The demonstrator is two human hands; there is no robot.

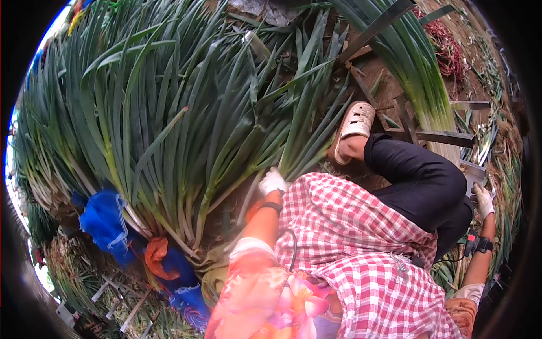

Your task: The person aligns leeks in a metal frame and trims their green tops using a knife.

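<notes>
My left hand, in a white glove, is closed around the lower stalks of some green onions. Their long leaves fan away from it, next to a large heap of green onions. My right hand, also gloved, is at the far right beside a flat metal plate. Its fingers look curled, but what they hold is too small to make out. Above it, a thick bundle of green onions rests in a metal rack, white ends toward my knee.
My bent leg and shoe lie between the heap and the rack. Blue cloth and an orange scrap are at lower left. Red strings lie behind the rack. Loose leaves and trimmings cover the ground at right.
</notes>
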